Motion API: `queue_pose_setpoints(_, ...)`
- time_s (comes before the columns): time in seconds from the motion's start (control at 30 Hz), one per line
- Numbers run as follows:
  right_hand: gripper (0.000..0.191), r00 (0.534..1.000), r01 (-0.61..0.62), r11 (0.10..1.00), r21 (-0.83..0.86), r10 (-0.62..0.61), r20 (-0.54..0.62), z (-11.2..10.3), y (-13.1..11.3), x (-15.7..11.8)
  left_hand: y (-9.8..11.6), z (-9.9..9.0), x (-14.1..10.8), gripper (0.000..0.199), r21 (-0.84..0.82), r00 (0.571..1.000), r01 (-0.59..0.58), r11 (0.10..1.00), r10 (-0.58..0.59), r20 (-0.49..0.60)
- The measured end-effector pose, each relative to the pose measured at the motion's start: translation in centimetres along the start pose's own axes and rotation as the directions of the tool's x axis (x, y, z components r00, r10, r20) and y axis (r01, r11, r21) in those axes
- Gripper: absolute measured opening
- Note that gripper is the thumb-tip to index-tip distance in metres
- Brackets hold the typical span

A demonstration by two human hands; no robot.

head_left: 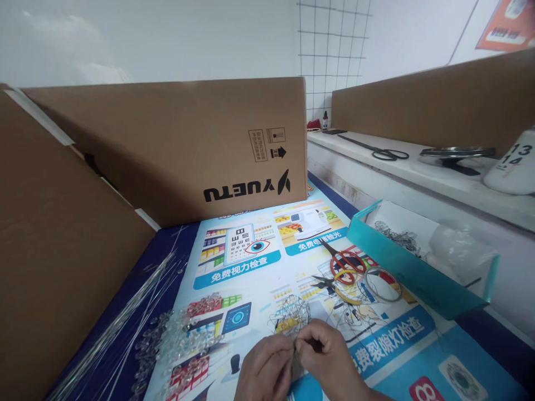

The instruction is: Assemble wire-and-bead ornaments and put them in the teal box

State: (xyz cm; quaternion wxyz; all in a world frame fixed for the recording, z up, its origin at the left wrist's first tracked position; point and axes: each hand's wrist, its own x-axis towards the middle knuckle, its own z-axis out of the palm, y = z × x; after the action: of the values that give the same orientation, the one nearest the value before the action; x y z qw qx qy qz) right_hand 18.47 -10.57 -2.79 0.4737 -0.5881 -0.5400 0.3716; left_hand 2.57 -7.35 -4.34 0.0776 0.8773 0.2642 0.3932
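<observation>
My left hand and my right hand meet at the bottom centre, fingertips pinched together. What they pinch is too small to make out. Just beyond them lies a small tangle of thin wire pieces on the printed sheet. To the left is a spread of clear, glassy small pieces. Red-handled scissors, yellow-handled pliers and a wire coil rest to the right, with loose thin wires near them.
Long thin clear strands lie on the blue cloth at left. A cardboard box stands behind. At right are a teal tray holding wire pieces and a plastic bag, and a white ledge with black scissors and a white container.
</observation>
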Motion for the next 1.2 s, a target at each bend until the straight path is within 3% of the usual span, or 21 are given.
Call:
queue_pose_setpoints(0.1,0.015,0.998,0.052,0.998,-0.048,-0.053,-0.024,-0.2,-0.2,0.0,0.4,-0.5,0.7,0.023,-0.054,0.997,-0.045,0.998,0.042,-0.057)
queue_pose_setpoints(0.17,0.016,0.996,0.088,0.991,-0.102,-0.091,-0.025,-0.3,-0.5,0.0,0.6,-0.6,1.0,0.021,-0.103,0.998,-0.015,0.995,0.009,-0.060)
queue_pose_setpoints(0.3,0.016,0.978,0.206,0.945,-0.254,-0.208,0.018,-0.6,-0.7,-0.1,0.9,-0.4,0.8,0.011,-0.282,0.974,0.212,0.936,-0.225,-0.012)
queue_pose_setpoints(0.4,0.017,0.949,0.307,0.892,-0.334,-0.312,0.040,-0.7,-0.4,0.0,0.4,0.0,0.3,0.019,-0.400,0.912,0.392,0.828,-0.406,0.053)
queue_pose_setpoints(0.47,0.017,0.940,0.334,0.880,-0.338,-0.339,0.046,-0.8,-0.2,0.2,-0.1,0.0,0.3,0.026,-0.475,0.874,0.471,0.744,-0.465,0.139)
queue_pose_setpoints(0.57,0.018,0.941,0.330,0.883,-0.335,-0.335,0.044,-0.7,-0.1,0.4,-0.6,-0.4,0.7,0.031,-0.546,0.846,0.528,0.651,-0.458,0.272)
queue_pose_setpoints(0.73,0.016,0.968,0.246,0.930,-0.274,-0.247,0.031,-0.7,-0.6,0.8,-0.8,-0.9,1.3,0.028,-0.526,0.875,0.477,0.704,-0.327,0.356)
queue_pose_setpoints(0.83,0.015,0.972,0.233,0.958,-0.166,-0.228,0.047,-0.7,-0.9,0.9,-1.0,-0.9,1.1,0.025,-0.530,0.855,0.511,0.677,-0.341,0.390)
queue_pose_setpoints(0.93,0.013,0.959,0.279,0.955,-0.105,-0.272,0.073,-0.7,-0.9,0.8,-0.9,-1.2,1.3,0.025,-0.559,0.803,0.596,0.576,-0.421,0.422)
queue_pose_setpoints(1.0,0.013,0.954,0.296,0.950,-0.095,-0.289,0.082,-0.7,-0.9,0.7,-0.4,-1.6,1.7,0.023,-0.531,0.698,0.713,0.458,-0.538,0.474)
queue_pose_setpoints(1.03,0.012,0.952,0.301,0.949,-0.095,-0.293,0.087,-0.7,-0.9,0.6,-0.2,-1.8,1.9,0.024,-0.542,0.669,0.734,0.410,-0.574,0.472)
queue_pose_setpoints(1.1,0.012,0.946,0.319,0.942,-0.103,-0.310,0.096,-0.8,-0.9,0.5,0.2,-1.9,2.0,0.025,-0.575,0.631,0.751,0.324,-0.607,0.483)
queue_pose_setpoints(1.2,0.012,0.932,0.360,0.924,-0.131,-0.348,0.103,-0.8,-0.8,0.4,0.2,-1.3,1.7,0.028,-0.627,0.609,0.740,0.242,-0.635,0.474)
